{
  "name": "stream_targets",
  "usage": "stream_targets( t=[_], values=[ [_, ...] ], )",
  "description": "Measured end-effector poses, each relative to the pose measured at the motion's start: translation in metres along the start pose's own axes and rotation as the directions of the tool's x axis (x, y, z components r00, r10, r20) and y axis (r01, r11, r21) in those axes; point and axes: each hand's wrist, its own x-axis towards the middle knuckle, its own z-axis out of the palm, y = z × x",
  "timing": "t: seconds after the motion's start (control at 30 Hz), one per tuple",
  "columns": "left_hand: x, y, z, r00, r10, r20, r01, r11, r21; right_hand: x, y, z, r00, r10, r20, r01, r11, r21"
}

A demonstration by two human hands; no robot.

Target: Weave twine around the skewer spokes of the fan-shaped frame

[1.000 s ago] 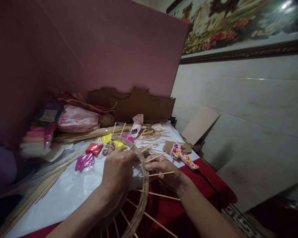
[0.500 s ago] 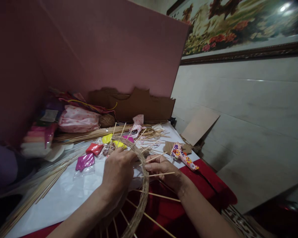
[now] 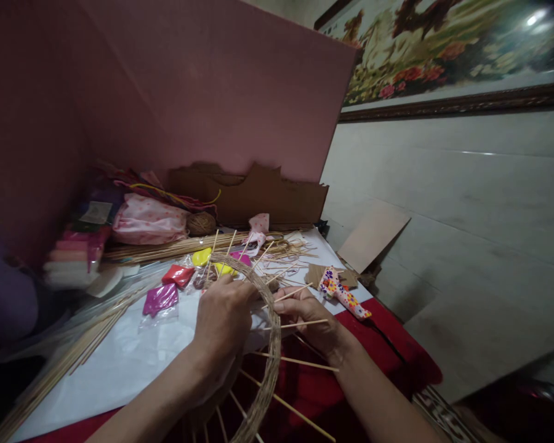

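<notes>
A round frame of thin wooden sticks with a broad woven band of brown twine (image 3: 272, 351) stands tilted in front of me, its sticks (image 3: 305, 364) poking out past the band. Inside the ring, my left hand (image 3: 224, 320) is closed against the band's inner edge; its fingertips are hidden. At the outer right side, my right hand (image 3: 309, 320) pinches the band between thumb and fingers, with sticks passing beside them. The lower part of the frame runs out of the picture.
Clay packets in purple (image 3: 160, 299), red (image 3: 178, 275) and yellow lie on white sheeting, near long stick bundles (image 3: 166, 247). A twine ball (image 3: 200, 224) rests behind. A flower-patterned glue gun (image 3: 344, 295) lies right. Torn cardboard (image 3: 258, 197) stands at the back.
The whole view has shifted slightly. Both hands keep nearly the same hold on the frame, with only small movement of the band and sticks to the right.
</notes>
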Motion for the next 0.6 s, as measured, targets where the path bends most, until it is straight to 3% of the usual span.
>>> stream_targets(
  t=[0.17,0.27,0.37,0.43,0.47,0.5,0.53,0.57,0.6],
  values=[
    [-0.001,-0.001,0.002,1.0,-0.014,-0.02,0.014,1.0,0.003,0.0,-0.002,0.001,0.999,0.038,0.009,-0.038,0.999,-0.009],
    [-0.001,-0.003,0.004,0.999,-0.025,-0.025,0.025,1.0,0.001,-0.002,-0.006,-0.009,0.998,0.056,-0.003,-0.056,0.995,-0.08],
    [0.0,-0.006,0.006,0.999,-0.02,-0.03,0.021,1.0,0.017,-0.009,-0.016,-0.024,0.989,0.023,-0.146,-0.043,0.99,-0.133],
    [0.0,-0.007,0.008,0.999,-0.02,-0.047,0.022,0.999,0.043,-0.018,-0.024,-0.026,0.927,-0.154,-0.342,0.071,0.967,-0.243],
    [0.0,-0.008,0.009,0.998,-0.018,-0.059,0.022,0.998,0.059,-0.023,-0.027,-0.023,0.854,-0.303,-0.423,0.151,0.922,-0.357],
    [0.0,-0.008,0.009,0.997,-0.013,-0.07,0.019,0.997,0.079,-0.029,-0.03,-0.017,0.751,-0.48,-0.453,0.222,0.83,-0.511],
    [0.0,-0.008,0.009,0.997,-0.001,-0.077,0.009,0.995,0.103,-0.035,-0.032,-0.009,0.655,-0.635,-0.41,0.256,0.696,-0.671],
    [0.0,-0.008,0.009,0.996,0.016,-0.083,-0.005,0.992,0.129,-0.041,-0.033,0.002,0.604,-0.737,-0.304,0.252,0.539,-0.804],
    [-0.001,-0.007,0.008,0.995,0.033,-0.09,-0.019,0.987,0.157,-0.045,-0.033,0.013,0.614,-0.776,-0.144,0.24,0.357,-0.903]
  ],
)
